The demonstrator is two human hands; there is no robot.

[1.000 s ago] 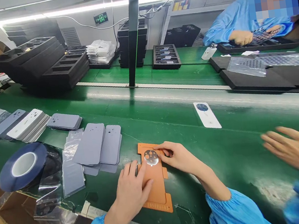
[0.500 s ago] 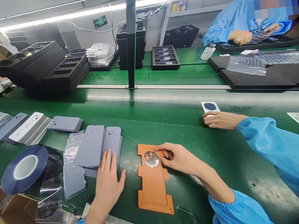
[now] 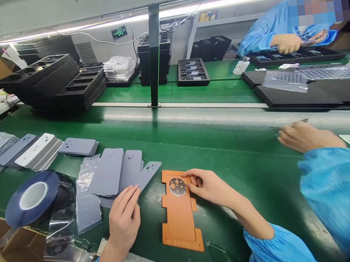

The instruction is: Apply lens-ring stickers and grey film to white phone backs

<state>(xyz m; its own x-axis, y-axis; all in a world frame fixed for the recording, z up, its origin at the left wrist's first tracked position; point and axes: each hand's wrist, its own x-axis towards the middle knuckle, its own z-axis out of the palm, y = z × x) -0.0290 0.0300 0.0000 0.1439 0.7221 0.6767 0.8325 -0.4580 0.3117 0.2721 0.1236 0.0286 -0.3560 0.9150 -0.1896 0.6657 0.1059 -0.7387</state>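
Note:
An orange jig (image 3: 179,215) lies on the green table, with a round clear film (image 3: 177,186) with holes at its upper end. The thumb and fingers of my right hand (image 3: 212,188) are curled together at the film's right edge. My left hand (image 3: 124,218) pinches the lower end of a grey phone-shaped sheet (image 3: 149,174), which is tilted to the right off its stack. Left of that, another grey sheet (image 3: 108,172) lies fanned over the pile. Clear-wrapped grey sheets (image 3: 88,209) are left of my left hand.
A roll of blue film (image 3: 32,198) sits at the left edge, with stacked white and grey sheets (image 3: 39,152) behind. A co-worker's hand (image 3: 309,135) is at the right. Black trays (image 3: 83,85) stand at the back.
My left hand has closed and turned a grey sheet out to the right. The co-worker's hand has moved right, and the white card with a dark circle is no longer visible.

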